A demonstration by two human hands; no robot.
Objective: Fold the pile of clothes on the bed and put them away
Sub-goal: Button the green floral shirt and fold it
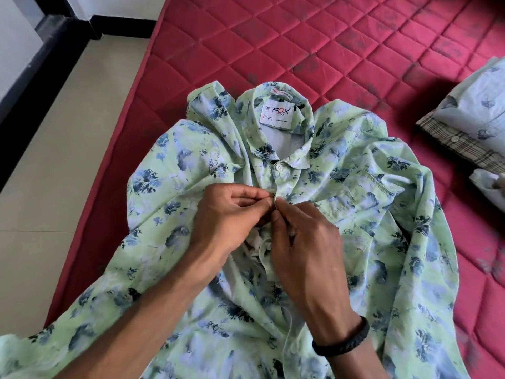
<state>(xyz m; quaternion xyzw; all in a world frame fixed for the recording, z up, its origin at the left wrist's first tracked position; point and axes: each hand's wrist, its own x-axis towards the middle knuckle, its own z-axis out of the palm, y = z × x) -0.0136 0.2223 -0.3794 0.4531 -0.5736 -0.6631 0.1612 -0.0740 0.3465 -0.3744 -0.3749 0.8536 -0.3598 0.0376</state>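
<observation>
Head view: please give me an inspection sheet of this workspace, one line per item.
Surface: red quilted mattress, dark stains on it.
Job's things: green floral shirt lies spread front up, top button fastened; placket lower down is open.
Clutter: folded clothes at the right edge.
Grippers: left hand and right hand pinch the placket below the collar; black wristband on the right wrist.
Cables: nothing seen.
Surroundings: pale tiled floor left of the mattress.

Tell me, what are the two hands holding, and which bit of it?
Both the left hand and right hand pinch the light green floral cotton shirt at its front button strip, just below the fastened collar button.
</observation>
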